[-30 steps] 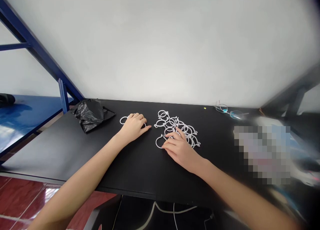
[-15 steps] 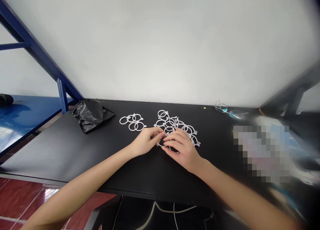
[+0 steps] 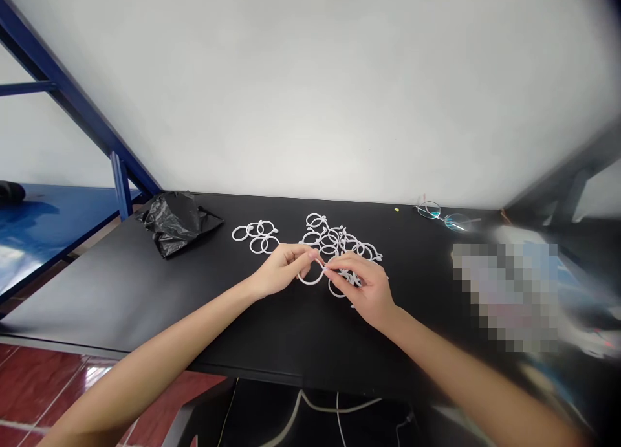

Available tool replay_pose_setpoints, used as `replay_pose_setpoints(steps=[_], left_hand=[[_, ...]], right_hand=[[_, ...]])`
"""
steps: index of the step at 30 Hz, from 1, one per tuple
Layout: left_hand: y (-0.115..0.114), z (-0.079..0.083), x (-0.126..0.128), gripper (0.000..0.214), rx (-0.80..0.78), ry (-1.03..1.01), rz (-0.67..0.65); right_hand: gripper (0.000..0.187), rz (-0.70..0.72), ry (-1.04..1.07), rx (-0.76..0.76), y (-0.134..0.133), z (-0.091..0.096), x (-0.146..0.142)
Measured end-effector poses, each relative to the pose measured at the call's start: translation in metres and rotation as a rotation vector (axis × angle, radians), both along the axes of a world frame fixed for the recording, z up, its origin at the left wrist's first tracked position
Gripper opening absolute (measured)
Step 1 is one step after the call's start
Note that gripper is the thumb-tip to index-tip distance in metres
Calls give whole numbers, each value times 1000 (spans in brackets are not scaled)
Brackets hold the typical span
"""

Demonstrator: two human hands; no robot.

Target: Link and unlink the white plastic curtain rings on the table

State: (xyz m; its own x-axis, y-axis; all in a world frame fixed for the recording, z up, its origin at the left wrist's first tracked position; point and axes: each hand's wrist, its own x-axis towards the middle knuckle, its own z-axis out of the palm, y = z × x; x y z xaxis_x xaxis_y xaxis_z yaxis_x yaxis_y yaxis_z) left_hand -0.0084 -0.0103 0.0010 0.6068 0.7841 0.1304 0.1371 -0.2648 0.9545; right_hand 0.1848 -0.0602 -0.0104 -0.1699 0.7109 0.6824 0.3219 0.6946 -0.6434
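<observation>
Between my two hands is a white ring [image 3: 311,283] with a small knob-like end, much like a curtain ring. My left hand [image 3: 281,269] pinches it at its upper left side. Thumb and fingertips of my right hand [image 3: 366,285] are closed on its right side, where the small end seems to be. Behind and beside my right hand lies a pile of similar white rings [image 3: 330,240], partly covered by that hand. A smaller group of white rings [image 3: 257,229] rests to the left, beyond my left hand.
A crumpled black plastic bag [image 3: 174,222] lies at the table's back left. Eyeglasses [image 3: 444,218] rest at the back right, near a blurred, pixelated object [image 3: 504,298]. The black table [image 3: 272,343] meets a white wall [image 3: 310,98]. Cables [image 3: 295,414] hang below its front edge.
My right hand has drawn its fingers together into a pinch on the ring's right side. The held ring now shows more fully between my hands. The other rings look unmoved.
</observation>
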Motion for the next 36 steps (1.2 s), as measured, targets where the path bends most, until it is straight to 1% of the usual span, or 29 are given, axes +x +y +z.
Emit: replay_pose_setpoints(steps=[2,5,8,11,13,17,24,31,34,36], left_hand=[[-6,1,1,48,99,3,30],[-14,1,2,47,369,91,56],[-17,-2,1,48,596,138,70],[-15,-5,-2,55,724,115,70],[-14,-6,-3,57,755,88,68],[-12,-6,-4,58,732,59,45],[-11,-6,-4,58,727,41,17],[-12,-7,-3,58,775,30,23],[-7,-6,-6,58,794,95,24],[3,-3,-12,55,808,209,66]], right_hand=[[12,-23,18,5,-2,0,-4],[13,-29,30,44,-6,0,-8],[16,30,21,65,-8,0,-9],[20,117,-2,45,-8,-1,-7],[23,151,-8,31,-8,-1,-7],[28,165,18,20,-8,-1,-9],[25,205,48,-38,-9,1,-8],[23,225,36,-35,-10,2,-9],[23,182,-4,-29,-8,2,-5],[29,96,-70,-14,-4,1,0]])
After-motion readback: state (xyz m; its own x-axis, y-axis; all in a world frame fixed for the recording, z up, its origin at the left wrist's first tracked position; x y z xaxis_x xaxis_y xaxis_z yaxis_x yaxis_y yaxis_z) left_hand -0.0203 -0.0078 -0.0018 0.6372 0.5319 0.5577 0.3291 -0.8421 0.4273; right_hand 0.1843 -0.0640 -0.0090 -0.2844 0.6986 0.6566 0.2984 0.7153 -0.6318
